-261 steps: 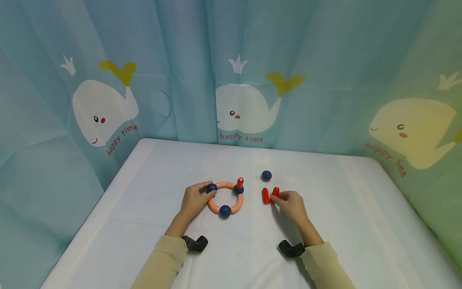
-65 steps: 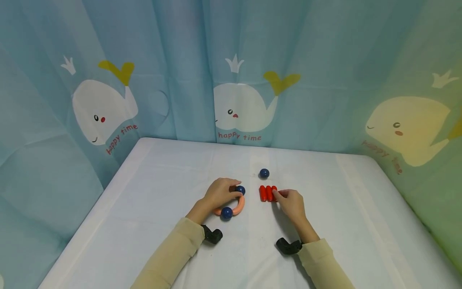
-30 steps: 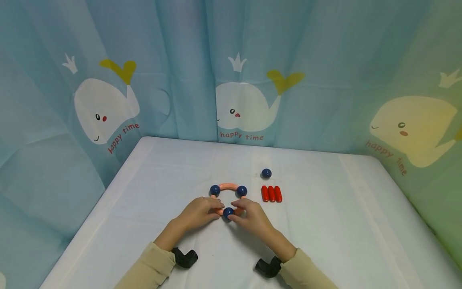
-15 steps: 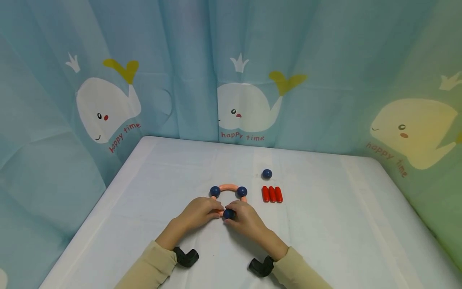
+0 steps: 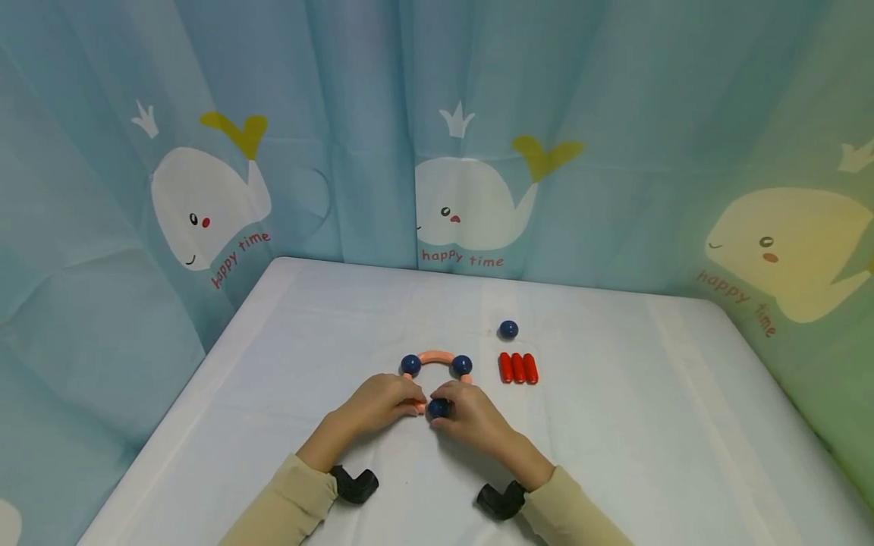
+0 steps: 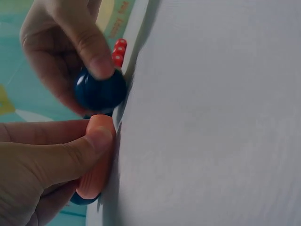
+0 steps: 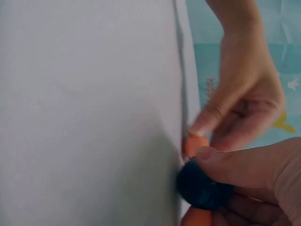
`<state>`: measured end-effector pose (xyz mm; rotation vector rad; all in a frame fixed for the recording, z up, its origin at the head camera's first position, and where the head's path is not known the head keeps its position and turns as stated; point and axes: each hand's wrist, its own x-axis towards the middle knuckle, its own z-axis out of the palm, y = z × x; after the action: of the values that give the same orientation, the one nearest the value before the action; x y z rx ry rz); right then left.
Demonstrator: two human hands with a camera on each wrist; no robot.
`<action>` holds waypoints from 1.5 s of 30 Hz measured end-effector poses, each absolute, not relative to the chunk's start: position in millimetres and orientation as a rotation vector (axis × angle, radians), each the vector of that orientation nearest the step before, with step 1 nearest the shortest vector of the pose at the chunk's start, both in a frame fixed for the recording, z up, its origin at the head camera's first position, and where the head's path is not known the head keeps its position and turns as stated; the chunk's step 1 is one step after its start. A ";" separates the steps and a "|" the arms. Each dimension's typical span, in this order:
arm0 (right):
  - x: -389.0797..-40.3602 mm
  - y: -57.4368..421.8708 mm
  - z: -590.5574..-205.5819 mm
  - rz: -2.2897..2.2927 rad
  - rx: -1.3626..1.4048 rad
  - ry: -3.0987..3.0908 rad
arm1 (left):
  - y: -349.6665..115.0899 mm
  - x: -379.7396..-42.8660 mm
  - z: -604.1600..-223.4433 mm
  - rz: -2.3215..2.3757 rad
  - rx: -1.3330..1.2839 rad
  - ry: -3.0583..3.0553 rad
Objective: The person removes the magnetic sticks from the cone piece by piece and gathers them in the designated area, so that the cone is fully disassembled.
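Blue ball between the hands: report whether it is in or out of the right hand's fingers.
In: the right hand grips the blue ball, its fingers curled round it in both wrist views.

the blue ball [image 6: 101, 93] looks glossy, the orange rod [image 6: 97, 173] smooth.

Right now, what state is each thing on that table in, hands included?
Left hand: pinching the left curved orange rod
Right hand: gripping the front navy ball
Right curved orange rod: partly hidden by that hand
Rear curved orange rod: lying between the two rear navy balls
Three red rods: lying side by side, untouched
Loose navy ball: resting apart, untouched
White tablecloth: spread, slightly creased
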<state>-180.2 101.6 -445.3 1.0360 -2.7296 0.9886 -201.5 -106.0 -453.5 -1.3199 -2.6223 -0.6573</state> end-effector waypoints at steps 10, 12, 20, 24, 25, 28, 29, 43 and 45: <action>-183.4 106.8 -442.6 0.895 1.042 -2.776 | -105.3 -199.9 -451.3 -0.593 -1.291 -2.629; -184.3 107.8 -441.7 0.877 1.052 -2.779 | -104.1 -198.5 -450.2 -0.568 -1.276 -2.638; -187.6 111.5 -440.5 0.810 1.070 -2.773 | -98.5 -193.8 -447.5 -0.421 -1.196 -2.681; -189.3 113.3 -442.0 0.814 1.090 -2.735 | -94.6 -192.1 -446.9 -0.393 -1.170 -2.664; -190.0 113.9 -442.4 0.817 1.087 -2.727 | -93.4 -191.8 -446.9 -0.391 -1.170 -2.660; -191.9 116.7 -443.8 0.837 1.066 -2.705 | -89.3 -189.7 -447.4 -0.390 -1.171 -2.638; -192.7 117.5 -444.2 0.848 1.058 -2.698 | -88.0 -189.3 -447.8 -0.393 -1.172 -2.636; -193.0 115.9 -438.6 0.972 1.034 -2.684 | -98.3 -192.0 -441.3 -0.624 -1.040 -2.593; -191.7 111.4 -437.2 0.984 1.044 -2.674 | -106.0 -195.4 -439.6 -0.674 -0.960 -2.604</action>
<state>-191.7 111.4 -437.2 1.0436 -2.6745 0.9844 -195.4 -106.0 -439.6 -0.9598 -2.6036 -0.6739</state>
